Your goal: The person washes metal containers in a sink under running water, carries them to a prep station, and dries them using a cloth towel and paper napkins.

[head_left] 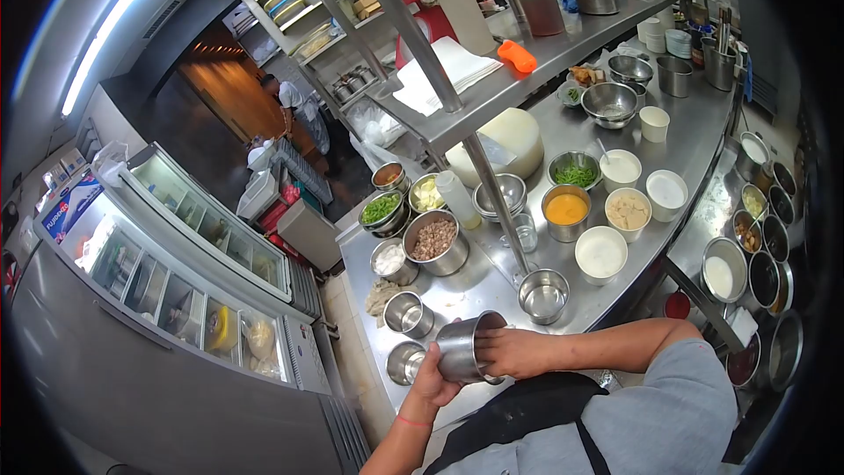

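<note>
A steel pot (457,352) is tilted on its side above the front of the counter, its mouth turned to the right. My left hand (432,380) grips its outer wall from the left. Inside the mouth are the fingers of my right hand (494,352), mostly hidden by the rim, so what they hold cannot be seen. Close by stand an empty steel pot (409,315), another steel bowl (404,363) and a steel pot (543,296). Behind them is a pot of brownish chopped food (434,240), beside a crumpled cloth (381,297).
The steel counter (475,295) holds orange liquid (565,208), white tubs (601,253), greens (573,172) and a squeeze bottle (457,198). An overhead shelf (466,110) and its post cross the middle. Glass-topped fridges (176,286) stand left. A person (299,110) is at the back.
</note>
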A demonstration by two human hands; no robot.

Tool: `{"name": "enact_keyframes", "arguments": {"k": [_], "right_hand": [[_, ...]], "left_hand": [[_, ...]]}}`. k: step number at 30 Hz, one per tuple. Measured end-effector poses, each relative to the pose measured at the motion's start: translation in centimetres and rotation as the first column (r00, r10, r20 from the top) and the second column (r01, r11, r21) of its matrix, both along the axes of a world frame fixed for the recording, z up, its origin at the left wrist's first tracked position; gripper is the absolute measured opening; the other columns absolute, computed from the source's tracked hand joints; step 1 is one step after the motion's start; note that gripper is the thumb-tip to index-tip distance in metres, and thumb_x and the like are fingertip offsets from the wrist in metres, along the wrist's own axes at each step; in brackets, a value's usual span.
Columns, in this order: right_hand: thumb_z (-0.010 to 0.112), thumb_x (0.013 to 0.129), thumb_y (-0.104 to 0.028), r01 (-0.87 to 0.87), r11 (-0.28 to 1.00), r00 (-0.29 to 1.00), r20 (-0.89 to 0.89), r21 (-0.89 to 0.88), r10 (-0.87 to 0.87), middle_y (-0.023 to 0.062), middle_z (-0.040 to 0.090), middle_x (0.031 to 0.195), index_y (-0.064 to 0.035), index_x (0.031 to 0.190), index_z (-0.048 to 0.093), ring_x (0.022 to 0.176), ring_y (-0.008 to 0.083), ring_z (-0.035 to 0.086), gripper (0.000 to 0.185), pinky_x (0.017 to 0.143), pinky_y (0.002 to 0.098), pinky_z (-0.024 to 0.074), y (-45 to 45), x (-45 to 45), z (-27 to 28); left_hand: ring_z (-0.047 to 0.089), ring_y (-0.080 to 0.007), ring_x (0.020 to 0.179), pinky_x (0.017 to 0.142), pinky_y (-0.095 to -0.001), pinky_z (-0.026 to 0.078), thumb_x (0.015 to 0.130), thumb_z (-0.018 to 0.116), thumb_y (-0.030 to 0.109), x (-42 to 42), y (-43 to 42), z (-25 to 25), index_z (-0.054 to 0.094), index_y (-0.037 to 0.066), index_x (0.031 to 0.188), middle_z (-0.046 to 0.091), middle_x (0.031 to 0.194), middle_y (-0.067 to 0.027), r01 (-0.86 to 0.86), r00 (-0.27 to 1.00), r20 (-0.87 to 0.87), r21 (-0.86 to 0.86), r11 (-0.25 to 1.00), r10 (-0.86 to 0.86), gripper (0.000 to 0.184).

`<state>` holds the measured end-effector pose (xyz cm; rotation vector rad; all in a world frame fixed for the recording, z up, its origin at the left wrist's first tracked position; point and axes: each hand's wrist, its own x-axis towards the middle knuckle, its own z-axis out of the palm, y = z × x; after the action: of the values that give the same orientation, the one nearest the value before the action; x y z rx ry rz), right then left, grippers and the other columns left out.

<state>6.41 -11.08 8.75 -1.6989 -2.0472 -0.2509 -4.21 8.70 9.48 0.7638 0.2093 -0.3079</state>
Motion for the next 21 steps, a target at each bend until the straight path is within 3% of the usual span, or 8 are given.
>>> {"name": "enact_keyframes", "arguments": {"k": [6, 7, 11, 13, 15, 18, 19, 21], "right_hand": [[0.064, 0.064, -0.017, 0.15, 0.988, 0.885, -0.443, -0.024, -0.145, 0.0175, 0.061, 0.105, -0.0037, 0.098, 0.065, 0.103, 0.0369, 0.056, 0.037, 0.087, 0.0443, 0.0467, 1.2, -2.4, -3.0], [0.063, 0.071, -0.015, 0.189, 0.891, 0.669, -0.611, -0.412, -0.424, 0.0173, 0.061, 0.108, -0.0017, 0.105, 0.063, 0.103, 0.0325, 0.058, 0.037, 0.089, 0.0406, 0.0467, 2.2, -3.3, -3.2], [0.078, 0.071, -0.009, 0.169, 0.985, -0.209, -0.976, 0.031, 0.066, 0.0087, 0.06, 0.117, -0.0004, 0.125, 0.051, 0.104, 0.0168, 0.057, 0.061, 0.09, 0.0335, 0.0462, 1.8, -5.5, 3.3], [0.076, 0.071, -0.007, 0.062, 0.993, -0.199, -0.973, 0.103, 0.113, 0.0082, 0.065, 0.109, -0.0029, 0.119, 0.058, 0.104, 0.018, 0.059, 0.052, 0.091, 0.0318, 0.0465, 1.3, -4.1, 2.7], [0.066, 0.081, -0.018, -0.007, 1.0, 0.373, -0.928, -0.025, -0.02, 0.0103, 0.067, 0.096, -0.0018, 0.114, 0.06, 0.091, 0.0213, 0.064, 0.038, 0.083, 0.0342, 0.0495, -0.5, -2.6, 4.4], [0.062, 0.075, -0.012, -0.038, 0.973, 0.933, -0.357, -0.226, -0.046, 0.0154, 0.063, 0.102, -0.0039, 0.1, 0.065, 0.108, 0.0325, 0.056, 0.027, 0.102, 0.0421, 0.0391, -1.1, -0.7, 3.6], [0.062, 0.071, -0.011, -0.118, 0.992, 0.993, -0.025, -0.034, 0.117, 0.0165, 0.061, 0.106, -0.0052, 0.095, 0.067, 0.115, 0.0355, 0.052, 0.025, 0.108, 0.045, 0.033, -1.2, -0.2, 3.4], [0.059, 0.068, -0.016, 0.052, 0.993, 0.997, 0.058, -0.108, -0.045, 0.0198, 0.059, 0.109, -0.0021, 0.083, 0.067, 0.119, 0.0366, 0.047, 0.022, 0.114, 0.0471, 0.024, -0.8, 0.0, 1.9]], "left_hand": [[0.051, -0.0275, 0.117, 0.099, -0.0418, 0.041, 0.089, 0.056, 0.034, 1.1, -0.9, -0.1, 0.034, 0.005, 0.14, 0.049, 0.132, -0.0134, -0.123, 0.99, -0.033, 0.282, 0.951, 0.138, 0.063], [0.049, -0.0262, 0.12, 0.1, -0.0382, 0.041, 0.089, 0.056, 0.026, 1.8, -0.5, -0.3, 0.031, 0.003, 0.142, 0.048, 0.132, -0.0142, -0.199, 0.979, 0.11, 0.317, 0.927, 0.173, 0.063], [0.046, -0.0238, 0.122, 0.103, -0.0329, 0.034, 0.077, 0.072, 0.036, 1.2, -0.7, 2.9, 0.026, 0.0, 0.145, 0.046, 0.133, -0.0141, -0.355, 0.828, 0.557, 0.607, 0.711, -0.062, 0.089], [0.04, -0.025, 0.127, 0.107, -0.0345, 0.029, 0.066, 0.081, 0.042, 1.1, -0.4, 3.8, 0.023, 0.001, 0.146, 0.038, 0.139, -0.0158, -0.459, 0.76, 0.631, 0.691, 0.558, -0.156, 0.108], [0.036, -0.0254, 0.13, 0.107, -0.0349, 0.027, 0.063, 0.083, 0.043, 1.5, 0.7, 5.3, 0.018, 0.002, 0.148, 0.032, 0.144, -0.0167, -0.549, 0.701, 0.56, 0.819, 0.168, -0.441, 0.115], [0.037, -0.0274, 0.131, 0.108, -0.0358, 0.028, 0.069, 0.079, 0.037, -0.6, 0.4, 2.6, 0.016, 0.004, 0.148, 0.031, 0.146, -0.0155, -0.141, 0.891, 0.444, 0.469, 0.872, -0.095, 0.107], [0.039, -0.0273, 0.13, 0.108, -0.0364, 0.03, 0.076, 0.074, 0.029, -0.8, 0.5, 1.8, 0.017, 0.007, 0.149, 0.036, 0.143, -0.0156, 0.028, 0.983, 0.182, 0.009, 1.0, -0.029, 0.095], [0.044, -0.0251, 0.124, 0.104, -0.0367, 0.037, 0.081, 0.068, 0.019, -0.3, -0.6, 1.8, 0.026, 0.007, 0.146, 0.045, 0.134, -0.0154, -0.021, 0.992, 0.128, 0.182, 0.983, -0.002, 0.078]]}}
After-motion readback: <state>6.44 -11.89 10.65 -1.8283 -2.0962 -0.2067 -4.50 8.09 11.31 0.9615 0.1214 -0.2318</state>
